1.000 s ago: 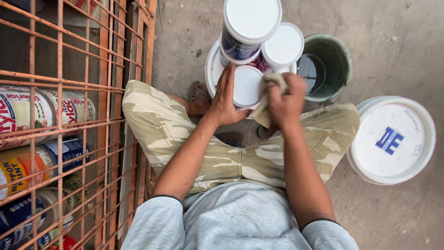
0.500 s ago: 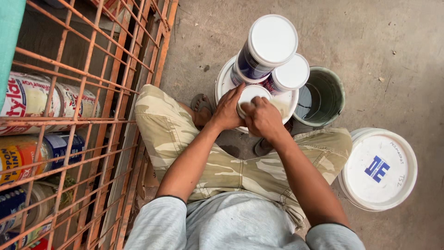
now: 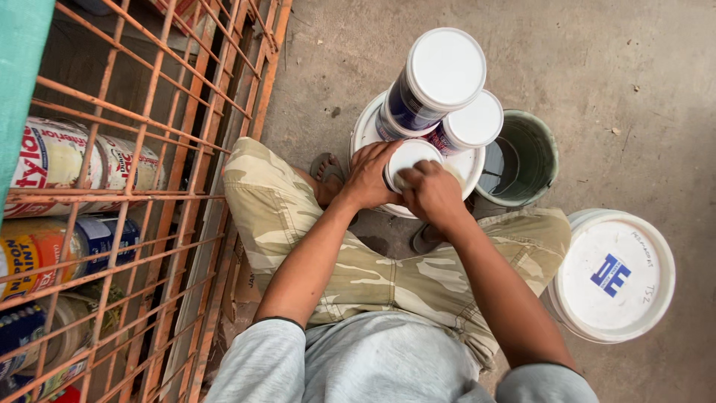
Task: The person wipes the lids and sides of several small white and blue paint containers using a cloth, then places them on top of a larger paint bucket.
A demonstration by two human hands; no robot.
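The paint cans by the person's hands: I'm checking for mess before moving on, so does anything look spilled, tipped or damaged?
Nothing looks spilled or damaged. The left hand and right hand hold a small white-lidded can over a large white bucket lid. Two taller cans stand there, lids on. Only the green bucket is open, with dark liquid inside.

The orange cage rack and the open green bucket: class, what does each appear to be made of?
Orange cage rack: probably metal rod, painted orange, matt; thin straight bars crossing in a grid. Open green bucket: likely plastic, dull and scuffed; thin moulded rim, dark liquid inside. Neither is certain from above.
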